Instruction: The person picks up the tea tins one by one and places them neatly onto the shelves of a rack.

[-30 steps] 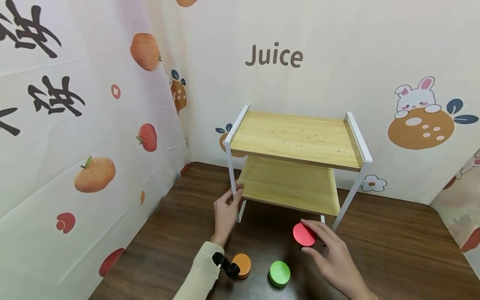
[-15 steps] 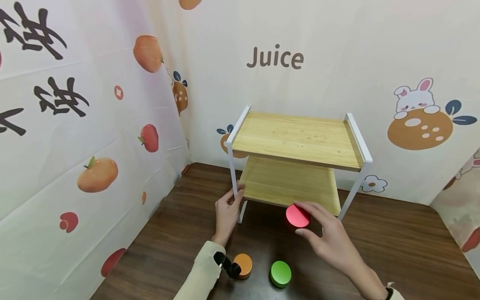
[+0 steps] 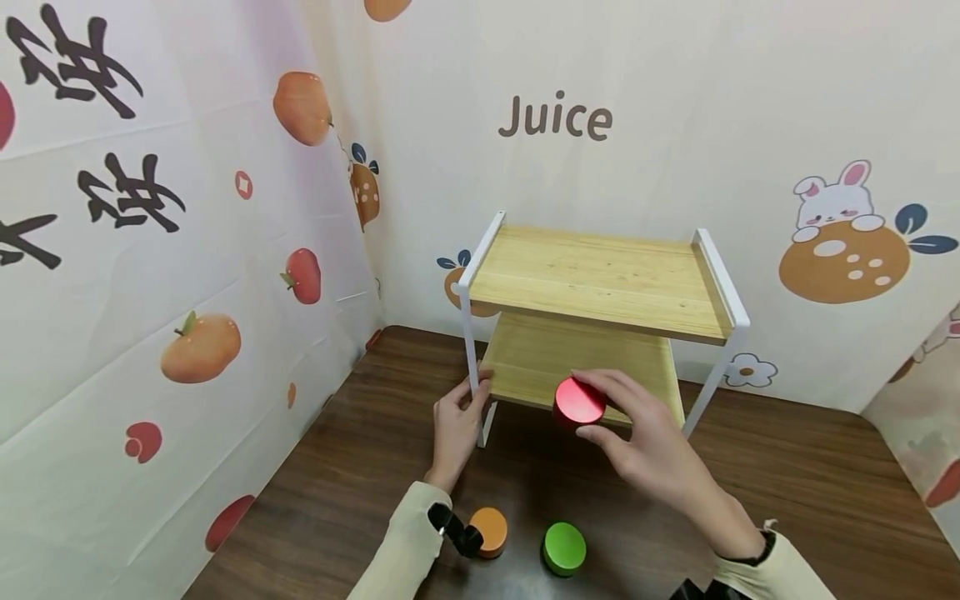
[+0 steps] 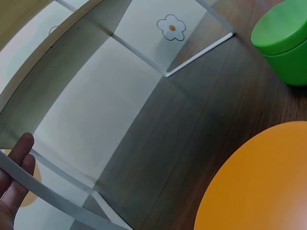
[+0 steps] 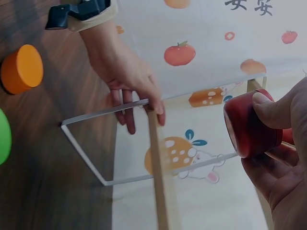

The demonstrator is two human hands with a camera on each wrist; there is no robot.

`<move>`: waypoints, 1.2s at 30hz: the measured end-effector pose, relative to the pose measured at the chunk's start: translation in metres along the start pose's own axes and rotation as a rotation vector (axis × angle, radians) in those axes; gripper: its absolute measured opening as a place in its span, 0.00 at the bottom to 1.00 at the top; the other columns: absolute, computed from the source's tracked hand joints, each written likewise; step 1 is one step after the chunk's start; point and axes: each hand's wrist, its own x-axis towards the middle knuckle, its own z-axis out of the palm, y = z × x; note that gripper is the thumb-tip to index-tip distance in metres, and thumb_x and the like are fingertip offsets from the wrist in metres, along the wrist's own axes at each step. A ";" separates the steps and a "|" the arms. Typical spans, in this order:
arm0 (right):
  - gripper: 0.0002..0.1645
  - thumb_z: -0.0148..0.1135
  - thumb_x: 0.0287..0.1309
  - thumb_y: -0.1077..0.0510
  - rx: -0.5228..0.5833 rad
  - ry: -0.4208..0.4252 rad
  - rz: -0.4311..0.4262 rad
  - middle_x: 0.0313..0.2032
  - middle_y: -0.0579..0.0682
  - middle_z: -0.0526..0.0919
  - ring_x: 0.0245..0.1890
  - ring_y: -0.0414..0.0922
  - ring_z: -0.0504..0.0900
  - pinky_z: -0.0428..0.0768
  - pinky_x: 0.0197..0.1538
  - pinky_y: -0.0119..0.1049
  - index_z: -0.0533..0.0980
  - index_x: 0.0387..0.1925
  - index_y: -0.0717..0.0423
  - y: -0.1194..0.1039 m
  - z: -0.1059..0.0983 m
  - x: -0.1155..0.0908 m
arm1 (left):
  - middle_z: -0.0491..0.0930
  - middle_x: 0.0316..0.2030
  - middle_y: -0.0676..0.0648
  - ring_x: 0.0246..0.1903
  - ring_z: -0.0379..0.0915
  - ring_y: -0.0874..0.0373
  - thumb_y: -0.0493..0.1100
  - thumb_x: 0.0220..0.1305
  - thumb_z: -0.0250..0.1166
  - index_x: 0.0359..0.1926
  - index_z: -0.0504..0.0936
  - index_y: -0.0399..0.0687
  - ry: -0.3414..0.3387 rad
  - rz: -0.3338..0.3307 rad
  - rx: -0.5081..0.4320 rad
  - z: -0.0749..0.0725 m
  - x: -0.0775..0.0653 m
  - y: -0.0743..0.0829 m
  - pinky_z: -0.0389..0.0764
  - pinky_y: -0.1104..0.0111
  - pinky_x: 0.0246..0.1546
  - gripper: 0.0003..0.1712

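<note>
My right hand [image 3: 660, 442] holds a round red canister [image 3: 579, 402] between thumb and fingers, in front of the lower board of a two-tier wooden shelf [image 3: 600, 275] with a white metal frame. In the right wrist view the red canister [image 5: 250, 123] is tipped sideways, thumb on its wall. My left hand [image 3: 453, 429] grips the left front leg and the corner of the lower board [image 3: 558, 358]. From the right wrist, the left hand [image 5: 127, 74] shows its fingers around the frame beside the board's edge.
On the dark wooden table [image 3: 345, 483], an orange canister [image 3: 489, 532] stands by the left wrist. A green lidded canister [image 3: 564, 548] stands to its right. Behind the shelf hangs a printed cloth backdrop [image 3: 420, 167]; another printed sheet covers the left side.
My right hand has lifted the red canister and moved it up and left, from near the shelf's right leg to before the lower board. The left hand keeps its grip.
</note>
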 end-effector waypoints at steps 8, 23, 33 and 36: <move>0.39 0.79 0.51 0.71 0.007 -0.015 -0.059 0.59 0.50 0.84 0.55 0.45 0.84 0.73 0.61 0.16 0.78 0.66 0.60 -0.009 -0.006 0.029 | 0.82 0.66 0.47 0.41 0.87 0.58 0.47 0.75 0.68 0.53 0.91 0.47 -0.011 -0.008 0.017 -0.001 0.001 0.002 0.89 0.62 0.44 0.13; 0.35 0.78 0.56 0.68 -0.007 -0.050 -0.111 0.61 0.54 0.83 0.60 0.49 0.84 0.78 0.63 0.26 0.77 0.66 0.62 -0.036 -0.014 0.085 | 0.82 0.67 0.46 0.52 0.87 0.57 0.46 0.74 0.68 0.53 0.91 0.45 -0.013 -0.036 -0.037 -0.001 -0.001 0.003 0.89 0.61 0.50 0.14; 0.36 0.75 0.59 0.69 0.011 -0.025 -0.092 0.63 0.57 0.81 0.62 0.52 0.82 0.82 0.64 0.49 0.75 0.69 0.63 -0.036 -0.003 0.130 | 0.81 0.67 0.44 0.52 0.87 0.57 0.46 0.74 0.68 0.54 0.90 0.44 -0.026 -0.023 -0.065 -0.003 -0.002 0.003 0.87 0.52 0.53 0.15; 0.37 0.75 0.59 0.70 0.020 -0.010 -0.073 0.63 0.58 0.80 0.62 0.52 0.81 0.81 0.65 0.48 0.74 0.69 0.64 -0.034 0.001 0.141 | 0.81 0.68 0.44 0.47 0.89 0.60 0.46 0.75 0.68 0.54 0.90 0.44 -0.039 -0.011 -0.068 -0.003 -0.003 0.003 0.88 0.54 0.52 0.15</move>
